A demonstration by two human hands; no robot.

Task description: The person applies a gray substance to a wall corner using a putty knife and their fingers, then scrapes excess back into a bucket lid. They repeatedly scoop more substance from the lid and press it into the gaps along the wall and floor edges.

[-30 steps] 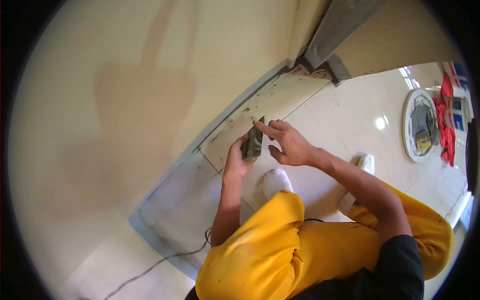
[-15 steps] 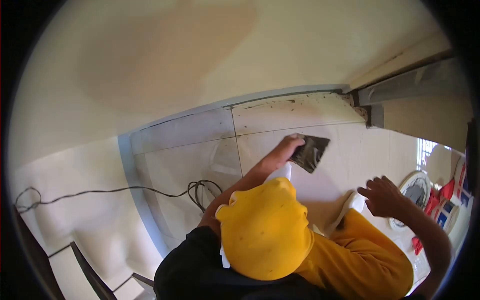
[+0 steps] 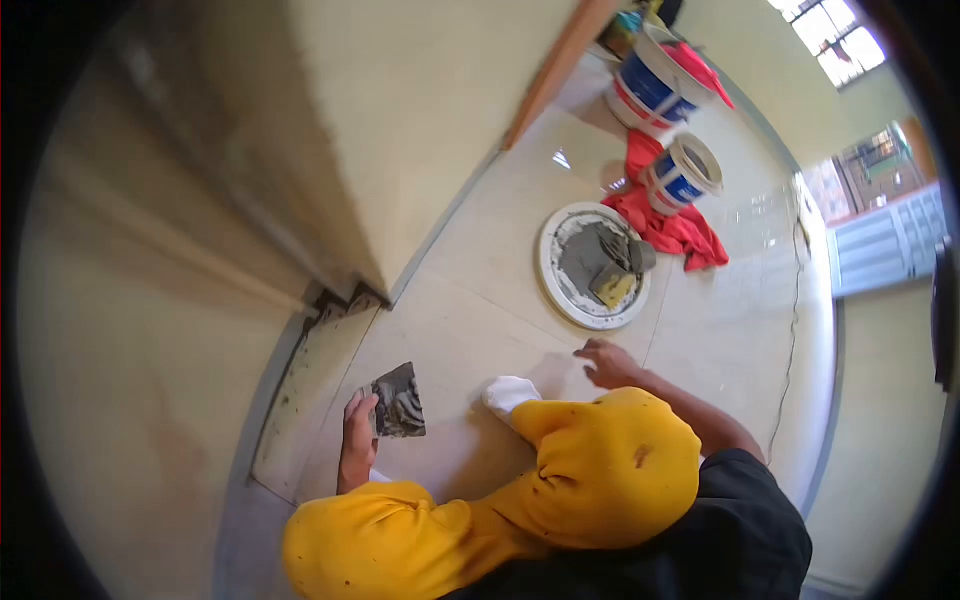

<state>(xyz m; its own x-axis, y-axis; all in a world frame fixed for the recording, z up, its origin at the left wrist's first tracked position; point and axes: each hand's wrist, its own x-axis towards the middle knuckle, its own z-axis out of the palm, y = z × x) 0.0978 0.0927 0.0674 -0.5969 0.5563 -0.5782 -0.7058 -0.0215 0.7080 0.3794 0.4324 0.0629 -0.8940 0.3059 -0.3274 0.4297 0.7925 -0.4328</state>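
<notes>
My left hand (image 3: 357,437) grips a broad putty knife (image 3: 398,402), its wide blade smeared with wet grey paste. It is held above the tiled floor, close to the wall corner. My right hand (image 3: 610,363) is bare, its fingers loosely bent and apart, just below a round white tray (image 3: 546,262). Grey paste (image 3: 580,262) covers much of the tray's inside. In the paste lie a yellow and grey block (image 3: 614,287), which I cannot name, and a dark grey tool or lump at the right rim.
A small bucket (image 3: 677,185) stands beyond the tray on a red cloth (image 3: 690,238). Farther back is a bigger bucket (image 3: 650,90) with red cloth on its rim. A wall corner (image 3: 388,285) juts out on the left. A thin cable (image 3: 790,350) runs along the right.
The view has turned to the right, bringing the tray and buckets into the middle. My left hand still holds the putty knife; my right hand is now near the tray's lower edge.
</notes>
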